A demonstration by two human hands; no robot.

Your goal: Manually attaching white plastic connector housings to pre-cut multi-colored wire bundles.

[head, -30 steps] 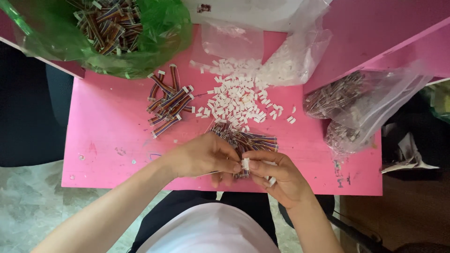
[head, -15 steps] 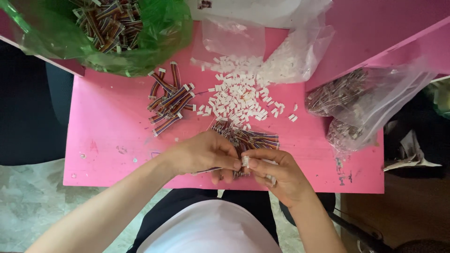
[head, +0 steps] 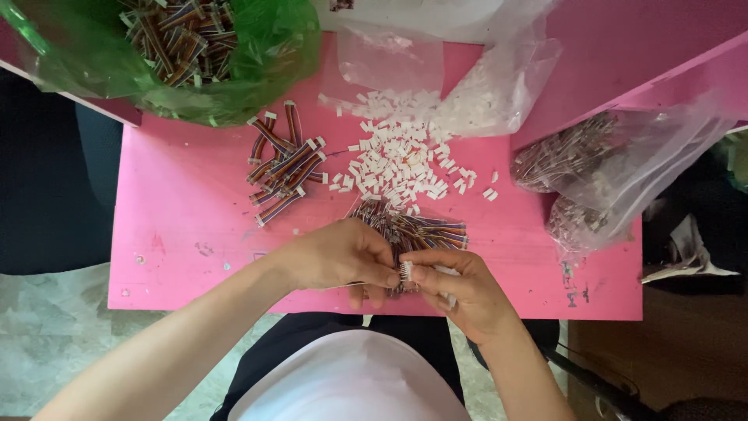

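My left hand and my right hand meet over the near edge of a pink table. Between their fingertips they pinch a small white plastic connector. Just beyond the hands lies a bundle of short multicoloured ribbon wires, partly hidden by my fingers. A loose heap of small white connectors is spread over the middle of the table. A pile of ribbon wires with white ends lies to its left.
A green plastic bag of ribbon wires sits at the far left. A clear bag of white connectors lies at the far centre. Another clear bag of wires rests at the right, by a raised pink ledge.
My hands have stayed in place over the table's near edge. The fingers have shifted slightly around the white connector.
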